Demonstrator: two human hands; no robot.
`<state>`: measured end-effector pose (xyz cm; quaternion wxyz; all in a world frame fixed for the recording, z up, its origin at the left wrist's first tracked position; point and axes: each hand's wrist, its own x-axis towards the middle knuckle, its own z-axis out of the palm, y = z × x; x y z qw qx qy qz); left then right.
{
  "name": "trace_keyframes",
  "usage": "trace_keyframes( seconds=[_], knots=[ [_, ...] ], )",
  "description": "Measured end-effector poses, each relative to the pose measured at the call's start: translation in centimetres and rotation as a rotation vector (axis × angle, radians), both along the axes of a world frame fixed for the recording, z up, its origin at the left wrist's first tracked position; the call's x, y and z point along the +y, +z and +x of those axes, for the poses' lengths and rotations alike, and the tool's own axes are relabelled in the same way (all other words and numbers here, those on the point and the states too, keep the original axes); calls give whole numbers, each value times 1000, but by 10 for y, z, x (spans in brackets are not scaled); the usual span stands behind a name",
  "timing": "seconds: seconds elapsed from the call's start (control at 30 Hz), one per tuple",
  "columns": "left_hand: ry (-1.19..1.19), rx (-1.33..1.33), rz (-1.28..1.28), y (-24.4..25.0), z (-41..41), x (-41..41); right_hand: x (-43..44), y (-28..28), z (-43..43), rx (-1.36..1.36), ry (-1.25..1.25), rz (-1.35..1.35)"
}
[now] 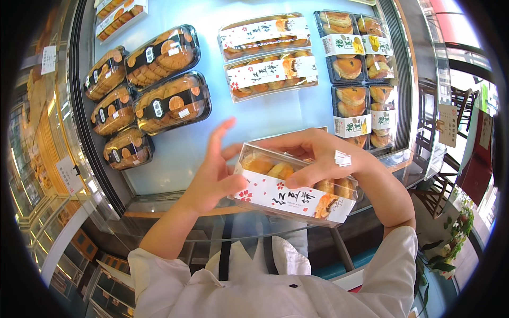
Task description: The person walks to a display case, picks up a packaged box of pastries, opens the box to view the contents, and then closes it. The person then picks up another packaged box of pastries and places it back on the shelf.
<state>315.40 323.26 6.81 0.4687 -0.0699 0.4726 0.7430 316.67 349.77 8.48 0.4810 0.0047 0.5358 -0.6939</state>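
Observation:
A clear plastic box of round pastries with a white printed band (292, 196) is tilted above the near edge of a lit display case. Across its top lies my right hand (318, 159), gripping it with the thumb on the near side. Small white stickers (342, 158) cling to the back of that hand. My left hand (214, 175) is at the box's left end, its thumb by the corner and its index finger raised; whether it bears any weight is unclear. Beyond my hands, two similar banded boxes (272, 75) lie on the pale case floor. Part of another box edge shows behind my right hand.
Black-banded cookie trays (173, 103) fill the case's left side. Pastry packs with white bands (352, 125) stand in rows at the right. A curved glass edge (254, 236) and wooden rim (222, 210) run before my body. Leafy flowers (449, 250) are at lower right.

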Motion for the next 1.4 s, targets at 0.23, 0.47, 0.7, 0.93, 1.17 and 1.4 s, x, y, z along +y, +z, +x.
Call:
trace_keyframes(
  seconds=[0.23,0.47,0.7,0.93,1.17,1.4],
  knots=[
    [235,-100,-129,-26,-10,-1,64,-25,-26,8,-792,32],
    [176,23,-290,-50,-16,12,86,-39,-22,209,-699,585],
    [141,129,-477,-68,-9,36,78,-66,-11,359,-21,1093],
    [185,288,-549,-77,3,49,72,-77,-12,320,-41,996],
    [143,323,-605,-80,2,49,76,-73,-11,272,-66,939],
    [293,385,-692,-89,-29,65,53,-95,-10,309,-447,756]
  ],
)
